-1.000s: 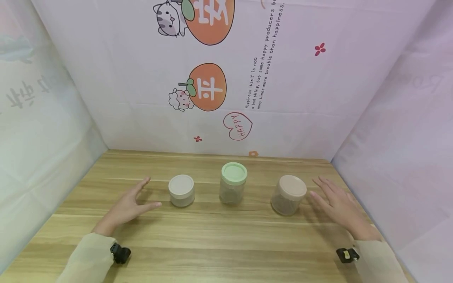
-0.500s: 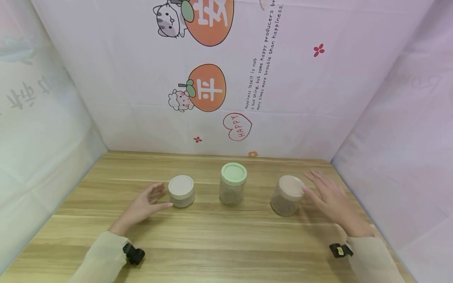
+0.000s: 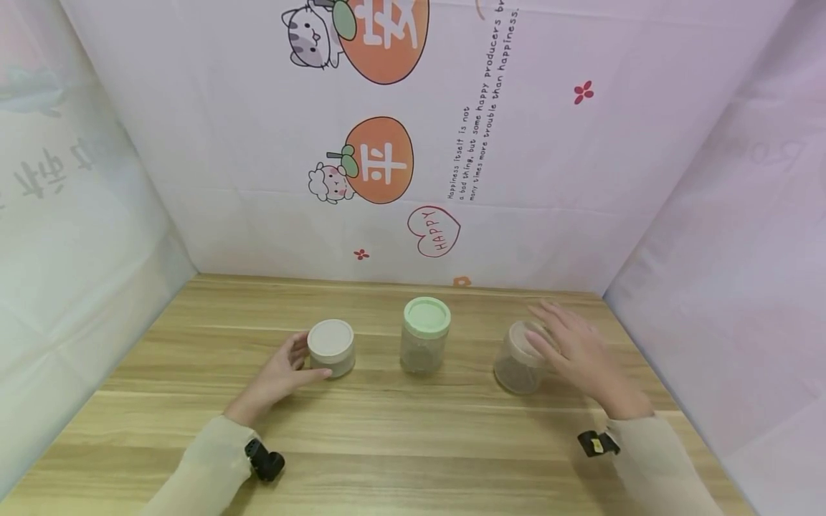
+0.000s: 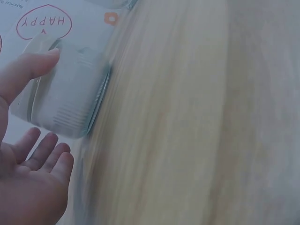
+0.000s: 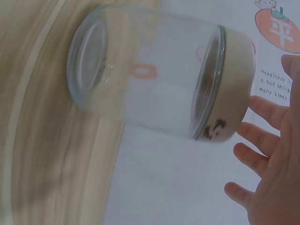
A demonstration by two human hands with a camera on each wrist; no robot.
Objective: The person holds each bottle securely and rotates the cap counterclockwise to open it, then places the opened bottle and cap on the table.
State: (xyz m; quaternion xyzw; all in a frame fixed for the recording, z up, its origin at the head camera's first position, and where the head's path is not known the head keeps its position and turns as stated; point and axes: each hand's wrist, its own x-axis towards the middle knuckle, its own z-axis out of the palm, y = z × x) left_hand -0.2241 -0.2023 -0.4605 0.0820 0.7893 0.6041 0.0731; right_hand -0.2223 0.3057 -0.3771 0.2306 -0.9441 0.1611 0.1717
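Note:
Three clear jars stand in a row on the wooden tabletop. My left hand [image 3: 282,374] is spread around the left side of the short jar with an off-white lid [image 3: 331,340]. In the left wrist view, the thumb lies across this jar [image 4: 72,91] near its lid, while the other fingers appear apart from it. At the right, my right hand [image 3: 576,352] hovers at the beige-lidded jar [image 3: 516,371], partly covering its lid. Its fingers are spread in the right wrist view, the nearest ones at the lid [image 5: 232,89]; contact is unclear. Between them stands the taller green-lidded jar [image 3: 426,319].
A white printed cloth [image 3: 529,158] rises behind the wooden table [image 3: 400,444]. Pale cloth sides [image 3: 729,272] close in the table at left and right. Each wrist carries a small black camera [image 3: 264,460].
My left hand has moved right to reach around the short jar. My right hand has moved left, over the beige lid. The jars have stayed in place.

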